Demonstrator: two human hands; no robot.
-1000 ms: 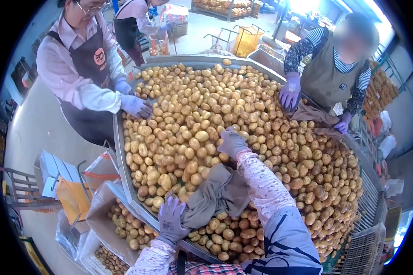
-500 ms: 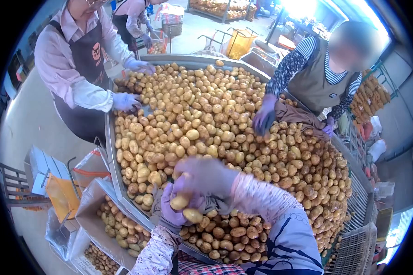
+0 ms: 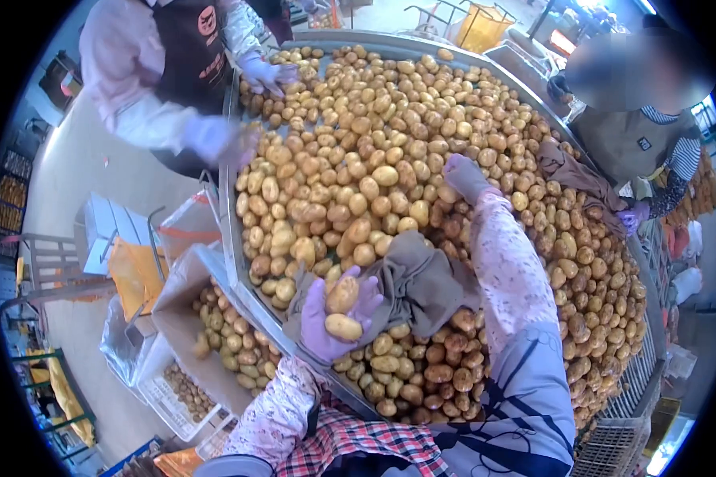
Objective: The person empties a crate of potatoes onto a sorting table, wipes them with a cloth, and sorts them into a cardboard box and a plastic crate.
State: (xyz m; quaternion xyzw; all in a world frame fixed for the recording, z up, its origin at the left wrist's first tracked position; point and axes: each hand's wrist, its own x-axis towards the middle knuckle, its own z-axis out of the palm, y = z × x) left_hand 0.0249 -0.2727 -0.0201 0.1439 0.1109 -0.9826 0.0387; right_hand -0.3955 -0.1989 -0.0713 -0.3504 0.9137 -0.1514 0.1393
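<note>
My left hand (image 3: 334, 322), in a lilac glove, is palm up at the near edge of the sorting table (image 3: 250, 298). Two potatoes (image 3: 343, 326) lie in it, one above the other, with its fingers curved around them. Farther out, my right hand (image 3: 467, 176) rests on the heap of potatoes (image 3: 374, 191), its gloved fingers curled down; whatever they may grip is hidden. A crumpled grey-brown cloth (image 3: 422, 282) lies beside my left hand, over some of the potatoes.
Left of the table stand a lined box of potatoes (image 3: 239, 338) and a white crate (image 3: 187, 393). A co-worker's gloved hands (image 3: 266, 75) are over the far-left side. Across on the right is another person beside a brown cloth (image 3: 573, 179).
My right hand has moved from beside my left hand out to the heap, uncovering the cloth. The right co-worker's hand has left the potatoes. The view has shifted.
</note>
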